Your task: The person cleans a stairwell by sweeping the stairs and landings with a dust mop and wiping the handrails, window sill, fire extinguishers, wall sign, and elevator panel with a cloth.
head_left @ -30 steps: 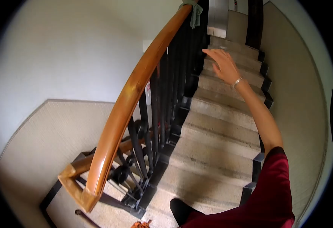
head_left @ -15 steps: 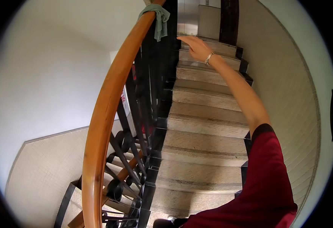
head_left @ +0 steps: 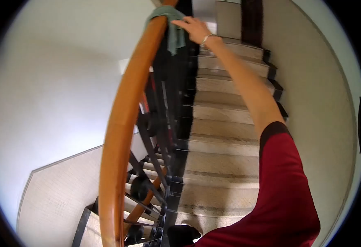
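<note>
Pale stone stairs (head_left: 225, 131) fill the head view beside a curved wooden handrail (head_left: 129, 103). I see the right hand (head_left: 195, 29), fingers loosely spread, at the green cloth (head_left: 173, 26) draped over the rail; blur hides whether they touch. Black metal balusters (head_left: 147, 144) stand below.

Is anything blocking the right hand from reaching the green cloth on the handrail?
Nothing visible stands between the right hand and the green cloth. The fingertips overlap the cloth in view, though contact is unclear; the handrail lies under the cloth.
</note>
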Motion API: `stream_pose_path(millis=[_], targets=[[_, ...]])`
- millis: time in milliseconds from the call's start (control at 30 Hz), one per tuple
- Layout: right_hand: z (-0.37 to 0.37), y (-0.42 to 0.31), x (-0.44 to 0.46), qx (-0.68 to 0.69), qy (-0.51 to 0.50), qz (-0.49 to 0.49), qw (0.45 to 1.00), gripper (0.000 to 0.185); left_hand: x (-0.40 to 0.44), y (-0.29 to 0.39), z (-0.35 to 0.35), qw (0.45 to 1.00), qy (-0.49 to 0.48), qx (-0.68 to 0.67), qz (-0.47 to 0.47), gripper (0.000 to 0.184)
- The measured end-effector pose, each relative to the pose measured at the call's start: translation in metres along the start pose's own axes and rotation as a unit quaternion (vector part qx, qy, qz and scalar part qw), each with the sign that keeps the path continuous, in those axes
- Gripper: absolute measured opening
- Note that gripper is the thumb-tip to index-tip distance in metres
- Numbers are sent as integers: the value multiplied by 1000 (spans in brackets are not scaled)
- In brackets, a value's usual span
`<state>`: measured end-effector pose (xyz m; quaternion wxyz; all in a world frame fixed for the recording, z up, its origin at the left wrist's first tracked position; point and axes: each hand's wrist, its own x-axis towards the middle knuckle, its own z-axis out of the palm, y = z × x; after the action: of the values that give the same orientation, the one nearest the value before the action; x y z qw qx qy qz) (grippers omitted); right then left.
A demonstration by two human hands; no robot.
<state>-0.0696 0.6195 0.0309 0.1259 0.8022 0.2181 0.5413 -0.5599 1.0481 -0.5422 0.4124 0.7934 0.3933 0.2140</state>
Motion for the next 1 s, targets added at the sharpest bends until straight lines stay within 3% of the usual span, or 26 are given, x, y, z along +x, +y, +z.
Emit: stream_pose_path(millis=[100,200,300,400,433,533,700,800,867,1000], targets=[[28,4,50,-58,-23,61,996,88,7,-3,-8,998,34,7,-59,21],[61,11,97,-98,-28,59,993,78,14,-2,-18,992,58,14,-110,21],[111,26,130,56,-11,6,998,70,18,-3,-25,986,77,19,-143,21],[124,37,145,35,-17,-20,999,64,16,-9,-32,982,92,21,-166,21],[108,32,140,50,-18,-84,995,70,16,-11,-34,980,98,22,-171,21],[23,-30,105,-86,-146,-118,979,84,7,-22,-38,974,114,22,-193,21],[-97,-149,12,93,-122,-298,942,72,-41,-66,-66,959,171,29,-222,21],[-154,-233,-52,270,-51,-430,860,64,-103,-116,-98,943,225,34,-241,21],[-177,-291,-88,365,-38,-458,810,65,-169,-156,-133,927,260,41,-266,21],[-228,-416,-165,421,-21,-521,742,64,-292,-172,-189,901,287,58,-319,21]])
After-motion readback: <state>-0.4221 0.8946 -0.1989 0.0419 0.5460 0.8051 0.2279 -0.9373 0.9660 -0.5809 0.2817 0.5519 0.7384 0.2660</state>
